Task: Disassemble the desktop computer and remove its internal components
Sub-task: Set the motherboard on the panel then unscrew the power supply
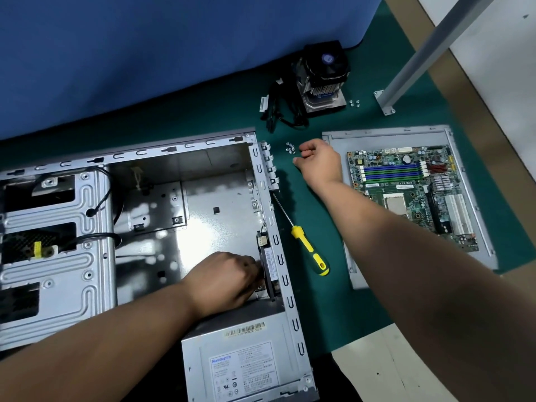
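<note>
A big grey computer case (pixel 162 198) lies open on its side on a green mat (pixel 319 300). Most of its inside is bare metal. A grey power box (pixel 240 364) with a white label sits in the near corner of the case. Just past it, a black fan (pixel 268 265) stands against the right wall of the case. The person's left hand (pixel 226 282) is down inside the case, right at the fan. Its fingers are curled and touch the fan, but they are hidden behind the back of the hand, so it is hard to tell how tight the hold is. The right hand (pixel 319 161) is outside the case, over the mat. Its fingers are curled in together, and whether there is something small in them cannot be seen. Just beside its knuckles is a little heap of silver screws (pixel 290 148). A screwdriver (pixel 307 242) with a yellow and black handle lies on the mat just beside the right wall of the case. To the right, a flat grey side panel (pixel 412 134) lies on the mat, and a green circuit board (pixel 412 195) rests on top of it. Farther back, near a blue wall (pixel 145 53), sits a black cooler (pixel 324 79) with a fan on top, with a bunch of black cables (pixel 281 111) beside it. A few more screws (pixel 354 103) lie near a grey metal post (pixel 420 53).
</note>
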Demonstrator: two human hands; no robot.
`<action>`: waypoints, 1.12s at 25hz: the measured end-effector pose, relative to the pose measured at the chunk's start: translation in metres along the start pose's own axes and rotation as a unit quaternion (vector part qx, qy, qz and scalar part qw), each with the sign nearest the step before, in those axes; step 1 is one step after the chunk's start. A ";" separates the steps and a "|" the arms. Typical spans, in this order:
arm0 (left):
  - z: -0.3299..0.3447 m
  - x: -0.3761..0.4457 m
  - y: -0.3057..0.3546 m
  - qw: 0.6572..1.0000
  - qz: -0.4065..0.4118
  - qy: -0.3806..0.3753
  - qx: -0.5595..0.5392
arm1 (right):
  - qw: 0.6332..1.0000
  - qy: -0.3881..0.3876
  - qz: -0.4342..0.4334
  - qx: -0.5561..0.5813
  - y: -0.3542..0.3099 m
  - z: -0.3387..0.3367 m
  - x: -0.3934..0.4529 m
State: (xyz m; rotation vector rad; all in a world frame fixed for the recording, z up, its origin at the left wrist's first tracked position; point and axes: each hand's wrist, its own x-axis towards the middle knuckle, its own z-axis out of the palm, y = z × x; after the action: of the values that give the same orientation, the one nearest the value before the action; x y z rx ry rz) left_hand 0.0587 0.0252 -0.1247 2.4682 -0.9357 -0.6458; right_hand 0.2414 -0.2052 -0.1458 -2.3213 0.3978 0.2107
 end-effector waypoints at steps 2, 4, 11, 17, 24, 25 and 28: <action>-0.001 -0.001 0.001 1.000 -0.015 -0.023 0.010 | 1.000 -0.013 0.007 0.026 0.001 -0.006 -0.020; -0.004 0.000 0.005 0.999 -0.026 -0.028 0.013 | 0.998 -0.033 0.016 0.044 0.004 -0.014 -0.049; -0.038 -0.012 0.008 0.981 -0.169 -0.092 0.012 | 0.991 -0.088 0.040 0.093 0.004 -0.069 -0.176; -0.076 -0.050 0.026 0.920 -0.311 0.176 -0.162 | 0.992 -0.061 -0.064 0.089 -0.039 -0.099 -0.222; -0.104 -0.068 0.083 0.763 -0.245 0.321 -0.505 | 0.971 -0.199 -0.128 0.021 -0.126 -0.070 -0.230; -0.106 -0.069 0.085 0.756 -0.246 0.324 -0.513 | 0.974 -0.187 -0.124 0.030 -0.131 -0.067 -0.229; -0.108 -0.071 0.082 0.732 -0.285 0.292 -0.545 | 0.981 -0.141 -0.103 0.079 -0.137 -0.071 -0.224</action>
State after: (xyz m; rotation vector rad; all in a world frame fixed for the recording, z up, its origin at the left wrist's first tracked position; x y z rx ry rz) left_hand 0.0307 0.0422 0.0248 1.5763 0.4390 -0.3480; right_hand 0.0812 -0.1154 0.0543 -2.1191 0.0289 0.3862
